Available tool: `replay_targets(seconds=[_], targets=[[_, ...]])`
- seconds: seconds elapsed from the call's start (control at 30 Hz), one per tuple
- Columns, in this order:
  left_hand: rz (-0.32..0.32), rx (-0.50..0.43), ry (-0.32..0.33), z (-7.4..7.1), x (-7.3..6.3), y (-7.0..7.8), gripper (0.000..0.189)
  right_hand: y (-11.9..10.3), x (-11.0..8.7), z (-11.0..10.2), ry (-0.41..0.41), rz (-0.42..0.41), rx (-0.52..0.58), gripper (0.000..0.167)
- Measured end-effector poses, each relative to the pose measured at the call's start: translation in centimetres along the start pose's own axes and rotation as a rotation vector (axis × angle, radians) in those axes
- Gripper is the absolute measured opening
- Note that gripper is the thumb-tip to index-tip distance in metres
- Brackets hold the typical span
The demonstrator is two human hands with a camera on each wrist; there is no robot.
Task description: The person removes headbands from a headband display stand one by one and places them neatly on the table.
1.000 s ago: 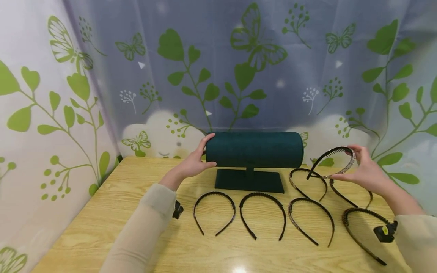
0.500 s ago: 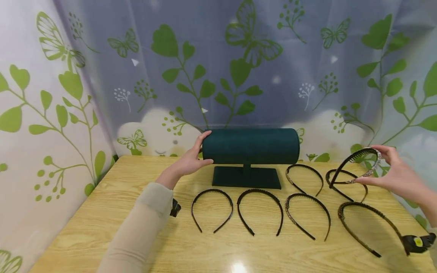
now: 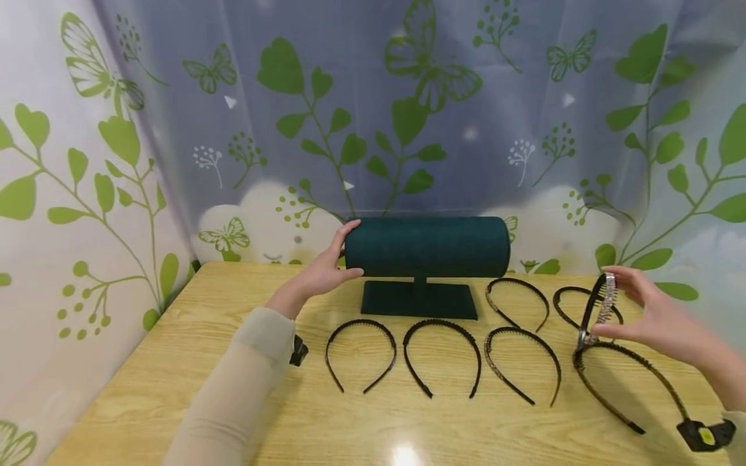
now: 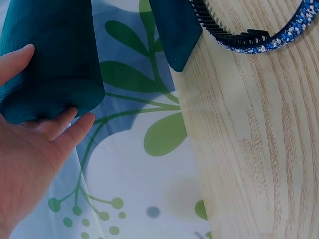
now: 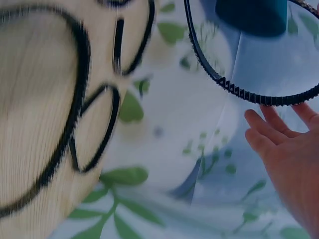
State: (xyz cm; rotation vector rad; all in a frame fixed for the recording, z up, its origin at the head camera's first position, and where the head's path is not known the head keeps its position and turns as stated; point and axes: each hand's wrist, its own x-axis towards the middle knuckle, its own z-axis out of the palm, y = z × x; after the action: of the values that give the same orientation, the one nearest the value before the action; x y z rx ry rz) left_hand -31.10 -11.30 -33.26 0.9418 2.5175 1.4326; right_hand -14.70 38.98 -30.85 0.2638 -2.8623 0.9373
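My left hand [image 3: 322, 273] holds the left end of a dark green padded roll stand [image 3: 428, 248], thumb on its front and fingers round the end. The left wrist view shows the same fingers against the roll's end [image 4: 50, 55]. At the right, my right hand [image 3: 661, 317] grips a black toothed headband [image 3: 609, 299] with a silvery glittering outer side. It is held up, turned nearly edge-on to the head view, and overlaps two headbands on the table. In the right wrist view the fingertips lie along the outer curve of the held headband [image 5: 271, 101].
Several headbands lie on the wooden table [image 3: 245, 414]: a front row with a thin headband [image 3: 362, 321], a black headband [image 3: 441, 321] and a brown-edged headband [image 3: 653, 372] at right. Behind them, a headband [image 3: 520, 281] lies beside the stand's base [image 3: 419, 300]. A patterned curtain [image 3: 350, 97] hangs behind.
My right hand has moved right with the headband, then slightly left and lower, turning it from a wide arc to nearly edge-on. The left hand keeps its hold on the stand.
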Motion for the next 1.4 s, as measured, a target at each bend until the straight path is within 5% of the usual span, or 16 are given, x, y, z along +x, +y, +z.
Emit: replay_targets(seconds=[0.43,0.83,1.1,1.4], targets=[[0.0,0.023,0.009,0.0,-0.1,0.3,0.088,-7.8,1.2,6.2,-0.148,-0.375,-0.025,0.099],[-0.017,0.014,0.013,0.2,-0.1,0.4,0.089,-14.0,3.0,13.2,-0.424,-0.51,0.059,0.094],[0.0,0.036,0.018,0.2,-0.2,0.3,0.087,-16.0,3.3,17.1,-0.424,-0.67,-0.016,0.094],[0.009,0.044,0.012,0.1,-0.2,0.4,0.087,-16.7,2.2,19.7,-0.498,-0.659,-0.052,0.089]])
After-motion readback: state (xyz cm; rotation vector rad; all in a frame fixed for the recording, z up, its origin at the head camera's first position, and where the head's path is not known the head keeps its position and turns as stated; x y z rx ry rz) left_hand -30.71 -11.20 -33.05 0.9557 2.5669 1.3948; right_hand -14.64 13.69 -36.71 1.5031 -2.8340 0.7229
